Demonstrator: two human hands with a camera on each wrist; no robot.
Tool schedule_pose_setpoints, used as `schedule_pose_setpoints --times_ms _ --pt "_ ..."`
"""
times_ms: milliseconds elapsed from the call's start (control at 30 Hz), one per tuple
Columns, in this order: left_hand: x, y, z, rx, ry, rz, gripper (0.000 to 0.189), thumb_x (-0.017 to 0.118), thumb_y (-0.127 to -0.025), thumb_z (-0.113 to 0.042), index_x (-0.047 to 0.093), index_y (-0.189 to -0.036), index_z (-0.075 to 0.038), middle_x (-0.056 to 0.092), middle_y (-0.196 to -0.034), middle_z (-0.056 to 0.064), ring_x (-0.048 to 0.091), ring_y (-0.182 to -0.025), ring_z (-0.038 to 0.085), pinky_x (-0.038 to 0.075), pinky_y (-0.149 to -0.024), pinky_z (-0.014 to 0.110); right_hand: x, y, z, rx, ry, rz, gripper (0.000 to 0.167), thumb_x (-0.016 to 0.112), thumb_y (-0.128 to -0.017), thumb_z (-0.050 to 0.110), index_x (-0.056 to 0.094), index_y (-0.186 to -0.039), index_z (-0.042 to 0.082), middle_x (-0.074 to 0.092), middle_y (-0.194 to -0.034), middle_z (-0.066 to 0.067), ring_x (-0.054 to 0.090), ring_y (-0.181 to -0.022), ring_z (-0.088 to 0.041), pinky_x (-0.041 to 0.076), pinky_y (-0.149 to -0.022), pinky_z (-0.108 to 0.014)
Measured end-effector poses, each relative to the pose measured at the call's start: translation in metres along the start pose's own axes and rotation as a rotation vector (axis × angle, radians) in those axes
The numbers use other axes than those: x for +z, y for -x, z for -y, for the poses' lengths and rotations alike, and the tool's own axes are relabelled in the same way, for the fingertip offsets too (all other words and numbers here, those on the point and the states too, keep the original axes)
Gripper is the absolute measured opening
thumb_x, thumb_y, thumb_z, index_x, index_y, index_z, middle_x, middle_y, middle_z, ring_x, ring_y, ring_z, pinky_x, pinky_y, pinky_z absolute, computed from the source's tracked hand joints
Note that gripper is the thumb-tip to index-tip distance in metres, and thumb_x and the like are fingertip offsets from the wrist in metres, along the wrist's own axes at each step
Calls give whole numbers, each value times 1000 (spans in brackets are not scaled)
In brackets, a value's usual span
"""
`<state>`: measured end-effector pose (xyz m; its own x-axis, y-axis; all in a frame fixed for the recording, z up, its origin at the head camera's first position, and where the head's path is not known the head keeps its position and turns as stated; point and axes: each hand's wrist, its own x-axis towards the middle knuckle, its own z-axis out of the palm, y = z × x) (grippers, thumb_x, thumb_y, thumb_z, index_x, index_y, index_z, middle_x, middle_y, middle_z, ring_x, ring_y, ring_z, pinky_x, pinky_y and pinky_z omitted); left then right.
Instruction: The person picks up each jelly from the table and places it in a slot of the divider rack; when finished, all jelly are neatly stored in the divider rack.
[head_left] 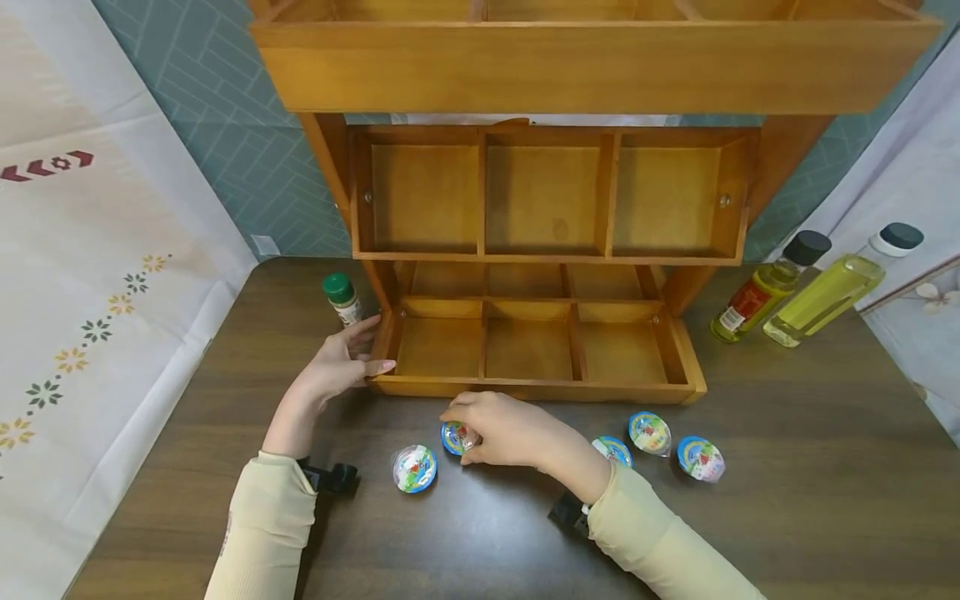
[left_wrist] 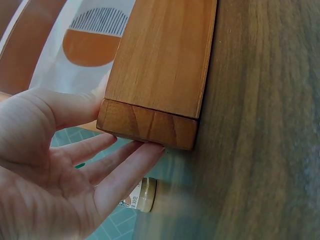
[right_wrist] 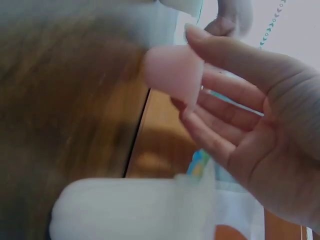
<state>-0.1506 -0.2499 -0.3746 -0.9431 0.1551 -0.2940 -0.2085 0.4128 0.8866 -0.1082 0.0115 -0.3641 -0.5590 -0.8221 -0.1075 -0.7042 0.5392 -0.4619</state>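
Note:
My left hand (head_left: 341,362) grips the front left corner of the wooden shelf's bottom tray (head_left: 536,389), thumb over the wall and fingers along the outside. In the left wrist view, the fingertips of that hand (left_wrist: 65,150) touch the end face of the wood. My right hand (head_left: 517,429) pinches the rim of a small jelly cup (head_left: 454,438) just in front of the tray. Seen from the right wrist, this cup (right_wrist: 172,72) is pink and tapered, tipped sideways between thumb and fingers. Another jelly cup (head_left: 415,468) lies left of it.
Right of my right forearm lie three more jelly cups (head_left: 649,433). A green-capped seasoning jar (head_left: 342,297) stands behind my left hand. Two oil bottles (head_left: 765,292) stand right of the shelf. Higher divided trays (head_left: 547,196) overhang the bottom one.

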Motion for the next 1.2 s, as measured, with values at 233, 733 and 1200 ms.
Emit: schedule_pose_setpoints --times_ms 233,733,1200 --pt "-2 1 1 0 -16 4 82 68 -86 -12 17 -150 -12 26 -149 21 43 -124 42 52 -79 41 -8 1 -4 -48 -51 -61 51 75 -80 24 59 -125 6 57 -123 -3 57 -102 -12 46 -87 -24" --pt "-4 -2 2 1 -13 3 83 69 -85 -13 18 -150 -12 27 -149 21 41 -126 42 52 -77 39 -42 -5 -6 -70 -4 -187 49 74 -80 32 60 -122 11 56 -122 2 56 -103 -10 46 -89 -25" --pt "-3 -1 1 -22 -10 -2 83 69 -85 -16 18 -150 -14 28 -149 19 42 -125 40 51 -80 41 -65 -56 -37 -89 -79 -221 51 76 -78 29 60 -120 5 59 -115 -3 56 -97 -11 47 -81 -20"
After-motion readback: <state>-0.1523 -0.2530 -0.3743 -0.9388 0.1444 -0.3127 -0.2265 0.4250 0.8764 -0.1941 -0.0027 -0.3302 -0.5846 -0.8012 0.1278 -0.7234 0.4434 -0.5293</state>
